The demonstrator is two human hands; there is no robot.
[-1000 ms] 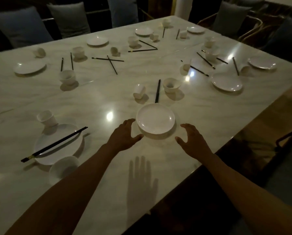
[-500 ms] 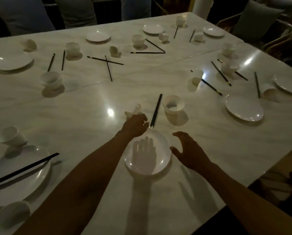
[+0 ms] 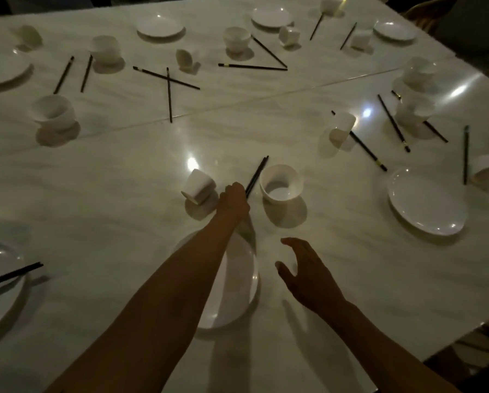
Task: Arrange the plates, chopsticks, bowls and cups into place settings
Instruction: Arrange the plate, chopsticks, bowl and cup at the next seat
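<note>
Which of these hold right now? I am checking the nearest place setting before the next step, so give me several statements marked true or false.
1. The left hand is closed on the near end of the dark chopsticks. True.
2. The small white cup left of those chopsticks stands upright. False: it lies tipped on its side.
3. The right hand holds the round white plate. False: it is open beside the plate, holding nothing.
4. The white bowl stands upright, right of the chopsticks. True.
</note>
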